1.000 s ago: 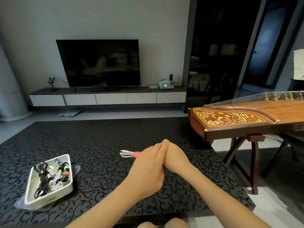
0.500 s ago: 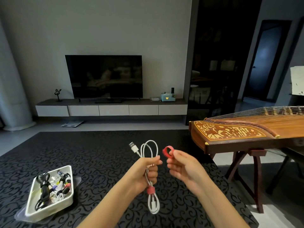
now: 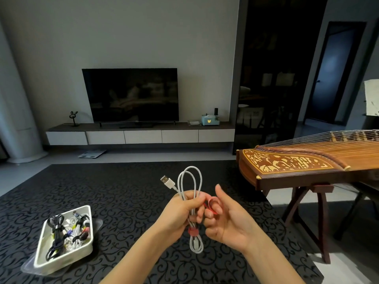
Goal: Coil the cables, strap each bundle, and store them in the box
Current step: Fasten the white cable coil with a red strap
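A black scroll-patterned desk (image 3: 106, 201) fills the foreground of a dim living room, and a guzheng (image 3: 307, 162) on its wooden stand sits off the desk's right edge. At the desk's near-left corner rests a white box (image 3: 87, 245) that already holds several strapped cable bundles in black and white. Above the middle of the desk, a person holds a coiled white USB cable (image 3: 190, 181) upright, its long axis running near-vertical: loops and the USB plug rise above the fist, and a shorter loop hangs below. The left hand (image 3: 180, 214) is closed around the coil's middle, its fingers wrapped tight on the strands. One red strap (image 3: 193, 231) already cinches the bundle just under that fist. The right hand (image 3: 227, 218) sits just beside the left, to its right, fingers loosely curled and pinching a second red strap (image 3: 211, 203), which touches or nearly touches the coil at the level of the left fingers. The coming move appears to turn on that sideways relation: the strap must travel leftward and around the vertical strands, above the strap already on. The right hand is the nearer one to do it. The box lies well apart, down and to the left, on the left hand's side.
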Motion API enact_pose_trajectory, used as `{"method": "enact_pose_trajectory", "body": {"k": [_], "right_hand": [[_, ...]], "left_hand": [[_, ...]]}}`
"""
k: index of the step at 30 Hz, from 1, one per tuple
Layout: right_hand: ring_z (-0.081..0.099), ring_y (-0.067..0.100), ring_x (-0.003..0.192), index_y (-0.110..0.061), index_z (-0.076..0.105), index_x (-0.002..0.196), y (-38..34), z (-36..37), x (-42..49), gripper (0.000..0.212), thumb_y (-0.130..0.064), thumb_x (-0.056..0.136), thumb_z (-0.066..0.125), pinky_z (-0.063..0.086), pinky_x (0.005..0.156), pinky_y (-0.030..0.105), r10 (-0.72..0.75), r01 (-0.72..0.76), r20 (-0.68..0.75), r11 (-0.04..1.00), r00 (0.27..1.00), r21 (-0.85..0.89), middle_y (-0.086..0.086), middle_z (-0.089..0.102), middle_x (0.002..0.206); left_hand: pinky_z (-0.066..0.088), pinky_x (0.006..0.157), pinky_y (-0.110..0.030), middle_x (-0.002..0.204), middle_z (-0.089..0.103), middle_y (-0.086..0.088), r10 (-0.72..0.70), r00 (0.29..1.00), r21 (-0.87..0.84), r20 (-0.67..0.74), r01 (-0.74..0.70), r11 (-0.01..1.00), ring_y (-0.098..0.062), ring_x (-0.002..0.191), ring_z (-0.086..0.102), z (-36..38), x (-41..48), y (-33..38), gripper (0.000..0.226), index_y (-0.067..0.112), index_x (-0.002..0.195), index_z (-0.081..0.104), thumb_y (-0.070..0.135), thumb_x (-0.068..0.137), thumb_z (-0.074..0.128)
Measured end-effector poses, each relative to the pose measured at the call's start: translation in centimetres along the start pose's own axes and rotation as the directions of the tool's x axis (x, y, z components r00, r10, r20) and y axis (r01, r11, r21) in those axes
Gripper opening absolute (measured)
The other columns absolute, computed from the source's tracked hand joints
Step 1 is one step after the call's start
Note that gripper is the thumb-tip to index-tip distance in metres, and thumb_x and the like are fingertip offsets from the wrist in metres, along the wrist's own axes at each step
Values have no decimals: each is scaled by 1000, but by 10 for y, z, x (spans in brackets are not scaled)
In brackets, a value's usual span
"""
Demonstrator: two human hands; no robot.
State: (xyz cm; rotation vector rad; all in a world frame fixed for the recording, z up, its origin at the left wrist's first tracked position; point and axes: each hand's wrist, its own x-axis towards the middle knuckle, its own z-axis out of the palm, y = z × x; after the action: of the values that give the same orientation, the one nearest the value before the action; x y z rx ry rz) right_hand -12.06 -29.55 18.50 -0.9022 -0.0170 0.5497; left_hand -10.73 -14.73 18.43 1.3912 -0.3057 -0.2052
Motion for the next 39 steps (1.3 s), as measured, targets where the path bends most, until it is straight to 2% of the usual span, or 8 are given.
{"method": "enact_pose_trajectory", "body": {"k": [6,11,19,25,29,33,36,39], "right_hand": [[65,27,84,-8,60,58,-11,-10,-16,32,-27,84,57,52,63,34,-39,30,-42,981,998,-193,18,67,108],[55,17,49,-10,45,42,-5,-6,-19,51,-42,77,65,43,41,23,-40,-19,-221,966,974,-258,13,61,62],[45,10,39,-14,55,110,5,-6,-16,20,-14,91,62,34,41,20,-166,53,-97,718,981,-694,5,57,51],[47,7,41,-5,65,72,3,-7,-18,21,-11,91,60,38,43,17,-179,24,-135,681,975,-732,6,59,56],[47,7,38,-3,64,70,-5,-20,3,23,-7,92,59,37,39,17,-433,62,-432,759,791,-648,6,59,52],[50,10,41,-11,65,54,-9,-22,29,34,-13,88,61,39,44,23,-577,-14,-494,641,650,-767,2,61,47],[50,13,46,-15,54,40,-9,-7,37,40,-16,79,67,38,50,27,-633,-81,-435,508,640,-858,0,56,45],[54,14,50,-11,59,52,-5,5,40,27,-8,78,65,47,53,34,-620,32,-373,541,691,-841,1,58,51]], "left_hand": [[26,38,-20,44,45,1,143,950,302,-276,-55,952,-12,38,38,-13,0,4,16,3,88,63,4,95,49],[26,35,-13,43,39,0,124,956,353,-265,-23,935,-7,35,32,-13,-1,10,19,1,82,61,0,94,46],[21,37,-15,46,31,3,-35,998,182,-54,44,982,-5,38,24,-12,-5,15,19,3,78,59,-4,92,48],[25,47,-19,60,39,4,-97,992,286,-76,114,952,-7,48,31,-21,-3,13,20,8,95,52,8,79,65],[29,53,-22,67,46,-1,-275,957,-67,87,281,957,-10,55,41,-21,-3,13,53,8,112,50,35,68,65],[27,45,-21,72,49,-11,-350,893,-301,284,430,851,-15,56,42,-13,-3,16,103,-2,106,62,89,64,36],[20,36,-16,56,47,-9,-427,871,-191,243,475,859,-10,38,35,-2,0,12,107,-2,83,65,87,70,8],[20,32,-13,47,46,-8,-458,886,-157,66,463,872,-9,30,31,4,2,6,79,0,73,58,63,95,15]]}}
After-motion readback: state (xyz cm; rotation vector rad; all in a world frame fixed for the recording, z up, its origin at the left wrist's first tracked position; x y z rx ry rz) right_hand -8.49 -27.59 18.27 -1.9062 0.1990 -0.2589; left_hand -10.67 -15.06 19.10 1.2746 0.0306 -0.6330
